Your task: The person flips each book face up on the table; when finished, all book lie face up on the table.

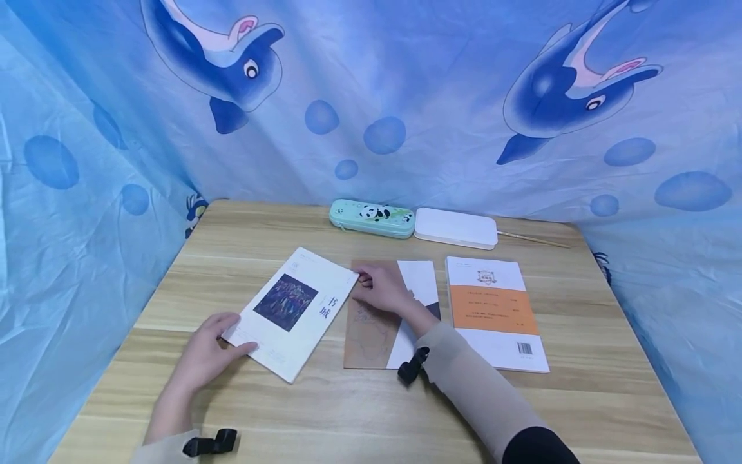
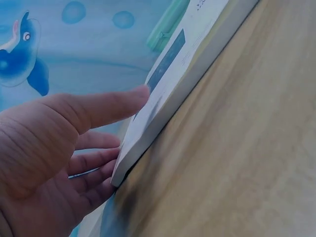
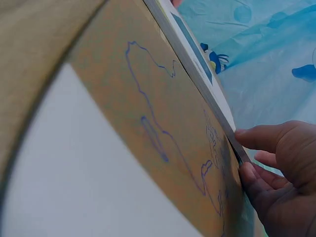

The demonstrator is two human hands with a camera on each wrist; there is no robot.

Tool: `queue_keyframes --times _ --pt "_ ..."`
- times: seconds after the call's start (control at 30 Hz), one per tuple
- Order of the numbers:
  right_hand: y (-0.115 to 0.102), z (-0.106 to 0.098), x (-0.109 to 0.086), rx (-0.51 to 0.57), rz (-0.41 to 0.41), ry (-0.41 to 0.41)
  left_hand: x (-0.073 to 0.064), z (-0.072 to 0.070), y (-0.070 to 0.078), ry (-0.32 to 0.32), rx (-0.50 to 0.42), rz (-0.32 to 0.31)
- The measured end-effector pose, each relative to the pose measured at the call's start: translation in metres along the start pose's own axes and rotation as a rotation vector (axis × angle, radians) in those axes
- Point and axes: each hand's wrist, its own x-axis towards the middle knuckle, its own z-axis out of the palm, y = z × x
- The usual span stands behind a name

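A white book point(image 1: 315, 277) with a dark picture on its cover lies slanted at the left of the table. My left hand point(image 1: 205, 351) holds its near-left corner, thumb over the cover and fingers along the edge, as the left wrist view shows. At the far-right corner my right hand point(image 1: 379, 289) pinches the same book between thumb and fingers. Beneath that hand and forearm lies a thin brown-and-white book point(image 1: 365, 341), partly hidden; blue line drawing on its brown part point(image 3: 163, 133) shows in the right wrist view.
To the right lies a white book with an orange band point(image 1: 493, 309). Along the back are a mint panda pencil case point(image 1: 371, 219), a white box point(image 1: 456, 227) and a thin stick point(image 1: 533, 240). A blue dolphin-print curtain point(image 1: 371, 96) hangs behind the wooden table point(image 1: 371, 419).
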Motion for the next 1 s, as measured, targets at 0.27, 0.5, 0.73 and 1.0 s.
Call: queue_keyframes --times 0.27,0.5,0.73,1.0 --pt "-0.008 0.003 0.011 -0.056 0.045 0.001 -0.012 0.002 -0.004 -0.022 -0.01 -0.018" --pt "-0.007 0.007 0.023 -0.045 0.045 -0.002 -0.017 0.007 -0.002 -0.001 -0.014 -0.043" --pt "-0.011 0.01 0.039 -0.02 0.039 -0.017 -0.022 0.015 0.0 0.043 -0.039 -0.049" --pt "-0.015 0.012 0.051 -0.027 0.043 -0.062 -0.027 0.022 0.002 0.092 -0.04 -0.052"
